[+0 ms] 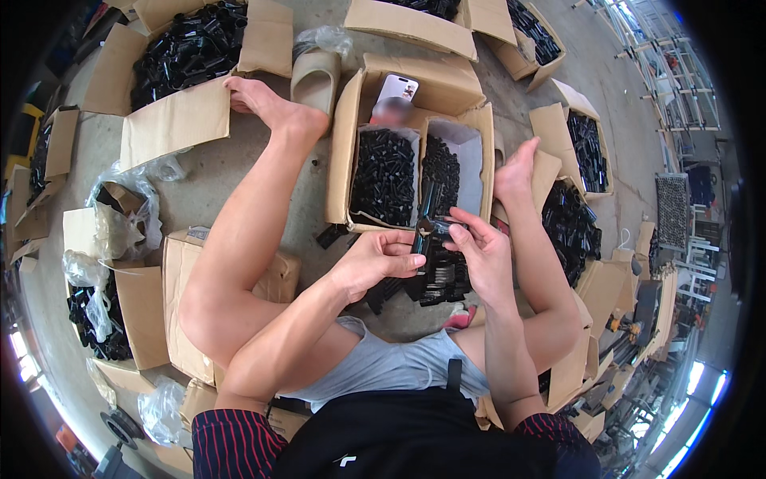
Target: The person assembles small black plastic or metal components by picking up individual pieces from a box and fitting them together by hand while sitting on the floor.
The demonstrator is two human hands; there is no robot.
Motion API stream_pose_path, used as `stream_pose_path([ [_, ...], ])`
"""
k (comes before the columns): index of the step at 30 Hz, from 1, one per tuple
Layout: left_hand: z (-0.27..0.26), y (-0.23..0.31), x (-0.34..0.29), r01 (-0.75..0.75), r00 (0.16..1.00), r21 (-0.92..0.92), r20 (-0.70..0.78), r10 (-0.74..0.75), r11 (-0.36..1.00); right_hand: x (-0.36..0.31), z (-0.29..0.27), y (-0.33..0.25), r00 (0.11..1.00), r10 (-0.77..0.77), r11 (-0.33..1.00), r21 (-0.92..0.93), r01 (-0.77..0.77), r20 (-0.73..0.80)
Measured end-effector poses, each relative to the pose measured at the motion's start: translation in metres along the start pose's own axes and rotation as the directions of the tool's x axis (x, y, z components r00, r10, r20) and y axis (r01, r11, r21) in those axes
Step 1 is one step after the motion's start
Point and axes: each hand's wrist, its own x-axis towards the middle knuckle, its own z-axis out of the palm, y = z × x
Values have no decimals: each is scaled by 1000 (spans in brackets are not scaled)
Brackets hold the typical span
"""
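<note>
My left hand (381, 260) closes its thumb and fingers round a glossy black tube-shaped part (423, 238), which stands lengthwise in front of me. From the other side my right hand (483, 249) pinches a short dark shiny piece (444, 231) that meets the tube at an angle; whether the two are joined I cannot tell. Just beyond my hands is an open cardboard box (341, 172) between my feet. Small black parts (384, 172) fill its left inner tray, and smaller black pieces (440, 164) lie in its right one. Below my hands lies a pile of black parts (441, 285).
A phone (398, 86) leans inside the box's far end. Open cartons of black parts (191, 44) stand at the far left, with more black parts (568, 227) to the right. A slipper (313, 84) and plastic bags (120, 227) lie on the floor. Metal racks (666, 72) line the right.
</note>
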Motion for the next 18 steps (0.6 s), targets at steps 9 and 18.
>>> stream_pose_path([
  [9,0,-7,0,-46,999,-47,-1,46,998,-6,6,10,999,-34,995,91,37,-27],
  [18,-19,59,-28,-355,822,483,-246,513,800,61,49,2,968,-238,933,258,251,-81],
])
